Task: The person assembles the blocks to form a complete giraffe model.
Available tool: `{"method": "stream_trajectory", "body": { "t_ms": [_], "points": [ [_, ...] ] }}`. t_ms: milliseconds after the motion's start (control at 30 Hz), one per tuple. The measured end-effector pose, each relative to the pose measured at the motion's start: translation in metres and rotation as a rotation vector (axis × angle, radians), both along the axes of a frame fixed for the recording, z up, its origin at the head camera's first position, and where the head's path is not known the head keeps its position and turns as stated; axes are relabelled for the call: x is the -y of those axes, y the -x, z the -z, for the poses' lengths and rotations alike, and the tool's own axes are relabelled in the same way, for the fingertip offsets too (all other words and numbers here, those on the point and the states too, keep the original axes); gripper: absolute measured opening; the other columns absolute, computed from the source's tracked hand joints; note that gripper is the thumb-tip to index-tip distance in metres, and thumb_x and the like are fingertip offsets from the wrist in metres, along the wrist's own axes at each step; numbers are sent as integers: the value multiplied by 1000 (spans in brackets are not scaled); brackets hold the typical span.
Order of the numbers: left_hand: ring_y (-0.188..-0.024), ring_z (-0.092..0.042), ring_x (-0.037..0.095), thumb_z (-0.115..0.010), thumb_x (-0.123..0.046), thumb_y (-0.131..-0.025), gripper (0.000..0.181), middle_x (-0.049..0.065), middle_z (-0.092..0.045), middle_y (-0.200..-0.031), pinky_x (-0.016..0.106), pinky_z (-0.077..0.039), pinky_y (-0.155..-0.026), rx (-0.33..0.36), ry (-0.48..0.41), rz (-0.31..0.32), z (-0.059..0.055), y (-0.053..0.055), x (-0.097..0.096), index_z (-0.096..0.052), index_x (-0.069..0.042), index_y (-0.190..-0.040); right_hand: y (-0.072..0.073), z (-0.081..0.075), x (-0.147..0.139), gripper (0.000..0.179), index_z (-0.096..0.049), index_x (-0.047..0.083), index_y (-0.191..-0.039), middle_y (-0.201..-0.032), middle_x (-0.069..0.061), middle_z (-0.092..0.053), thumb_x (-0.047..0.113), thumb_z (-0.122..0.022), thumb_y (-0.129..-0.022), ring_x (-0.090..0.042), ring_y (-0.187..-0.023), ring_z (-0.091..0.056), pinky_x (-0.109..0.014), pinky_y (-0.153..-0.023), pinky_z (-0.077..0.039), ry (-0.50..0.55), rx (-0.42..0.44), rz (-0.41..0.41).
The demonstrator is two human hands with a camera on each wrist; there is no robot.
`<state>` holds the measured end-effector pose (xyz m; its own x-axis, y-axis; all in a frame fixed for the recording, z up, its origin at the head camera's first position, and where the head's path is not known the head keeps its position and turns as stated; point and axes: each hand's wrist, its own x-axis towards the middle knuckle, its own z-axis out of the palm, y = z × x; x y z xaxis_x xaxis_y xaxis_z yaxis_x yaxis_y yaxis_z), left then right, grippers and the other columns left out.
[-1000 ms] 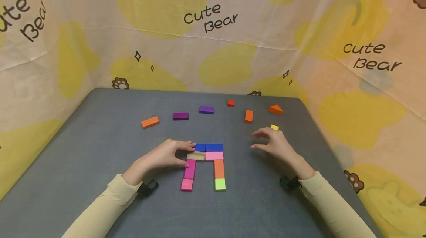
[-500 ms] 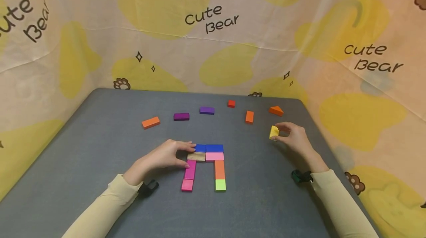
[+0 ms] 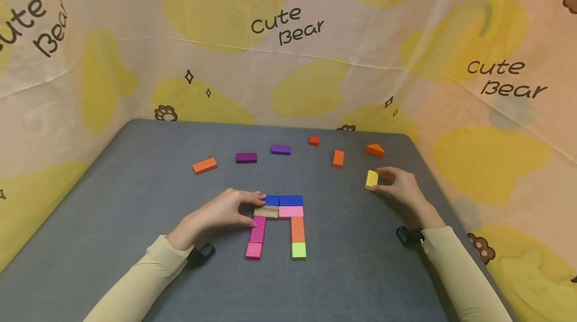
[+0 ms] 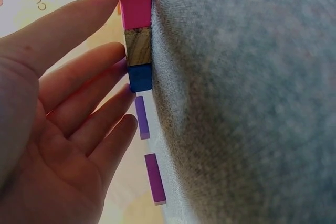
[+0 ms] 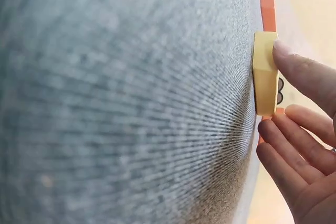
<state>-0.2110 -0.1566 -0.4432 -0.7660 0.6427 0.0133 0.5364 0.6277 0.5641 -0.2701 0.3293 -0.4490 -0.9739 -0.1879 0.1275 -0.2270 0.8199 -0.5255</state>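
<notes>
In the head view, my left hand [image 3: 220,212] rests at the left side of a flat arrangement of coloured blocks. Its thumb touches the magenta block [image 3: 258,230], and its fingertips lie on the left blue block [image 3: 272,200]. Between these sits a wood-grain block [image 3: 266,212]. The left wrist view shows relaxed fingers against the edges of the wood-grain block [image 4: 138,46] and blue block [image 4: 140,78]. Out on the right, my right hand [image 3: 402,188] pinches a yellow block [image 3: 371,180] by its ends between thumb and fingers, low at the tabletop.
The arrangement also has a second blue block [image 3: 291,201], a light pink block [image 3: 291,211], an orange block [image 3: 297,229], a green block [image 3: 299,250] and a pink block [image 3: 254,250]. Behind lie purple [image 3: 246,157], violet [image 3: 281,149], red [image 3: 314,140] and several orange blocks [image 3: 338,158].
My right hand has moved right and taken hold of the yellow block, which now shows more of its face. My left hand has stayed on the arrangement.
</notes>
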Motion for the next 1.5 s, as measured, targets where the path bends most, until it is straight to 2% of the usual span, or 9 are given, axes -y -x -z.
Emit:
{"method": "stream_trajectory", "body": {
  "t_ms": [433, 1067, 1267, 1500],
  "points": [
    [-131, -47, 17, -80, -32, -75, 52, -2, -56, -135, 46, -39, -105, 9, 3, -5, -1, -1, -1, -66, -16, -122, 6, 1, -2, 68, -56, 5, -130, -122, -20, -62, 37, -80, -75, -35, -108, -62, -49, -90, -49, -5, 81, -20],
    [-131, -48, 16, -80, -33, -75, 52, -3, -56, -135, 47, -38, -105, 8, 2, -2, 0, 0, 0, -66, -17, -123, 8, 3, -1, 70, -58, 5, -126, -118, -19, -64, 44, -79, -73, -36, -105, -62, -49, -89, -50, -24, 64, -16],
    [-131, -48, 16, -80, -32, -75, 52, -2, -56, -135, 46, -39, -105, 3, -2, 0, 0, 1, 0, -66, -17, -122, 4, -2, 8, 68, -60, 5, -125, -115, -17, -66, 45, -79, -73, -33, -102, -64, -47, -88, -51, 0, 63, -27],
    [-131, -48, 17, -80, -32, -75, 52, -2, -56, -135, 47, -38, -106, 6, -2, 0, 0, 0, 0, -66, -17, -123, -5, -13, 33, 68, -60, 6, -123, -118, -15, -65, 45, -80, -71, -30, -103, -64, -45, -87, -52, 19, 56, -79]
  ]
}}
